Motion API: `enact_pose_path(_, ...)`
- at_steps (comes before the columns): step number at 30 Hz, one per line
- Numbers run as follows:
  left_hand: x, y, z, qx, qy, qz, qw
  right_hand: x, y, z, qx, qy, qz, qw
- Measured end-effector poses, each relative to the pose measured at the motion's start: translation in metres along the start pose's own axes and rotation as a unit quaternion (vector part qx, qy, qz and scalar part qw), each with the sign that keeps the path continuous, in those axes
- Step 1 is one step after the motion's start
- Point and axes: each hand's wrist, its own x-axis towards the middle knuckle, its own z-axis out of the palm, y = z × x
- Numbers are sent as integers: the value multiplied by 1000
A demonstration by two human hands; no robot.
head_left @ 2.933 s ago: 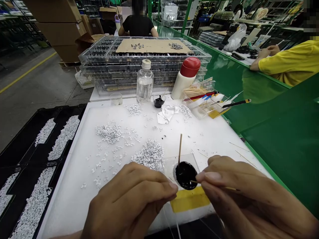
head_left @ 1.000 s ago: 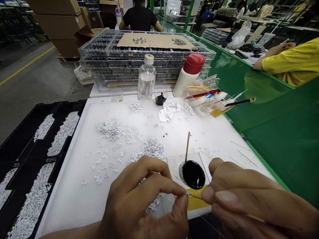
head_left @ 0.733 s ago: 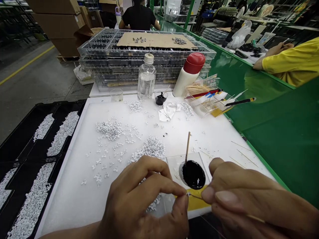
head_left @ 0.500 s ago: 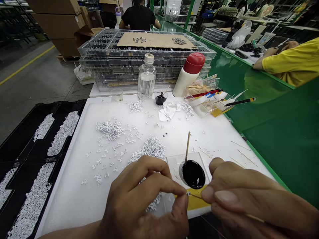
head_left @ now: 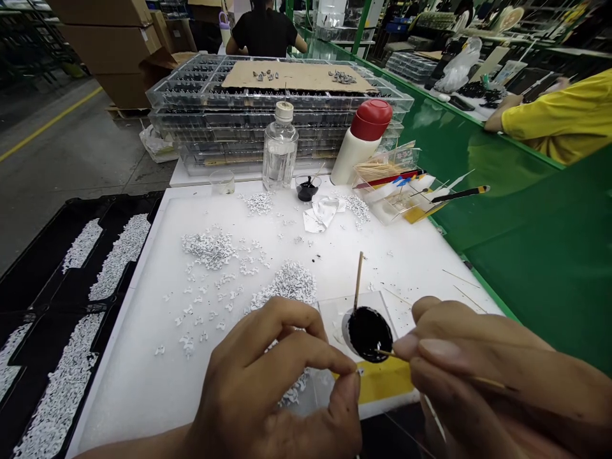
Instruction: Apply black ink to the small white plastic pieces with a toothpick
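Between thumb and forefinger, my left hand (head_left: 287,382) pinches a tiny white part (head_left: 360,371), mostly hidden by the fingertips. My right hand (head_left: 478,376) is closed on a thin wooden stick (head_left: 394,354), held like a pen. The stick's tip is over the near edge of a round pool of black paint (head_left: 369,336); whether it touches the paint I cannot tell. That pool lies on a clear plate (head_left: 329,312), with another wooden stick (head_left: 358,280) standing at its far left edge. Behind my left hand is a heap of small white parts (head_left: 291,284).
More white parts (head_left: 208,248) lie leftward on the white table (head_left: 157,287). Farther back stand a clear bottle (head_left: 280,150), a cup of black paint (head_left: 306,189), a red-capped flask (head_left: 361,140) and a stick holder (head_left: 389,191). Black trays (head_left: 52,293) sit at left; a person in yellow (head_left: 564,118) works at right.
The stick in my right hand has moved from the white part up to the black paint's near edge. My left hand keeps its pinch almost in place.
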Motion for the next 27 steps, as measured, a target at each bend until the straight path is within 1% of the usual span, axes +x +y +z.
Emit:
enact_pose_path(2,1,0,-1,2,-7,0,1000,1,-3,3,-2,17,4,1000)
enact_pose_path(7,1,-2,-3,7,-1,8,1000,8,-5,3,-11,12,-5,1000)
enact_pose_path(11,2,-1,-3,9,-5,5,1000,10,-7,8,-15,49,14,999)
enact_pose_path(13,4,0,-2,6,-10,5,1000,11,-8,10,-20,54,18,998)
enact_pose_path(20,3,1,-2,10,-11,9,1000,17,-9,6,-31,28,-7,999)
enact_pose_path(23,2,0,-2,10,-8,7,1000,13,-7,4,-23,20,2,1000)
enact_pose_path(27,2,0,1,12,-12,7,1000,1,-3,2,11,39,11,999)
